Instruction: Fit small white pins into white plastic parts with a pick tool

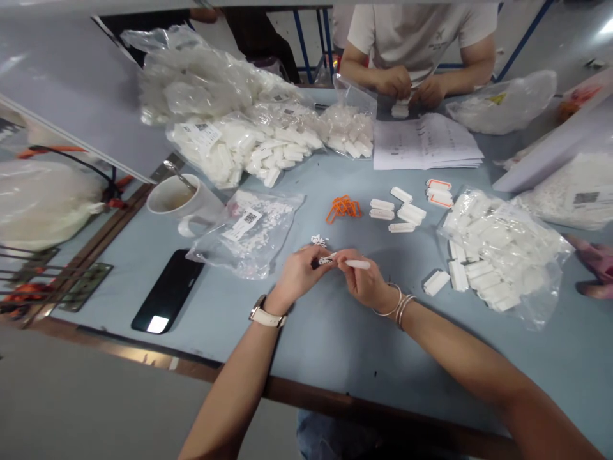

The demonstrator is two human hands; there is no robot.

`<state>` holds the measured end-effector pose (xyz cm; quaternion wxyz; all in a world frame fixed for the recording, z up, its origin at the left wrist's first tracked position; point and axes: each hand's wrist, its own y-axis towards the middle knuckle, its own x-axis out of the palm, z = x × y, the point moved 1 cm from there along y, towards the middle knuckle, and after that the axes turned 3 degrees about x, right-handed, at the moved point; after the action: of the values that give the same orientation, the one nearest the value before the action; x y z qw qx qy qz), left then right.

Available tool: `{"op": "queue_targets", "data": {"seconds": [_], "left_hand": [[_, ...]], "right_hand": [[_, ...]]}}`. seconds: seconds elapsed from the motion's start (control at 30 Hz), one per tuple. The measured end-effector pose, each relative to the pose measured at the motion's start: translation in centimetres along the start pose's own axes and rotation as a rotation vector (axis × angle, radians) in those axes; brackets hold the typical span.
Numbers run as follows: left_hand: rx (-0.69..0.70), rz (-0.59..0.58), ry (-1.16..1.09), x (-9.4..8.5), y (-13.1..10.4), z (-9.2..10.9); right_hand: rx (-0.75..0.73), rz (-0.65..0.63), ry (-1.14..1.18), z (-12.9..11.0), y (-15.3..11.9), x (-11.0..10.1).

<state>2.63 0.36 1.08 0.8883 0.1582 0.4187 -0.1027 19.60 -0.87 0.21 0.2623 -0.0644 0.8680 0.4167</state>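
Observation:
My left hand (pixel 300 276) is closed in a pinch near the middle of the table, on a small white part (pixel 326 259) that the fingers mostly hide. Close against it, my right hand (pixel 363 281) grips a white pen-like tool (pixel 358 264), whose tip is hard to make out. Just beyond the fingertips lies a little pile of tiny white pieces (pixel 318 240). Farther off are a heap of orange frames (pixel 343 208) and several loose white plastic housings (pixel 382 209). Two housings at the back right carry an orange frame (pixel 439 184).
A clear bag of white housings (pixel 507 249) spills open at right. On the left are a phone (pixel 166 291), a mug with a spoon (pixel 178 198) and a bag of tiny pieces (pixel 253 233). Full bags (pixel 230 102) and papers (pixel 424 142) lie before a co-worker (pixel 421 51).

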Motion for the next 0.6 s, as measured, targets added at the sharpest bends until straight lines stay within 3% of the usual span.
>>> {"op": "queue_targets", "data": {"seconds": [0.2, 0.6], "left_hand": [[0.023, 0.017, -0.017, 0.11, -0.08, -0.25], [0.011, 0.012, -0.03, -0.03, 0.05, 0.07]], "right_hand": [[0.048, 0.089, 0.034, -0.11, 0.07, -0.51], [0.07, 0.01, -0.006, 0.27, -0.22, -0.07]]}}
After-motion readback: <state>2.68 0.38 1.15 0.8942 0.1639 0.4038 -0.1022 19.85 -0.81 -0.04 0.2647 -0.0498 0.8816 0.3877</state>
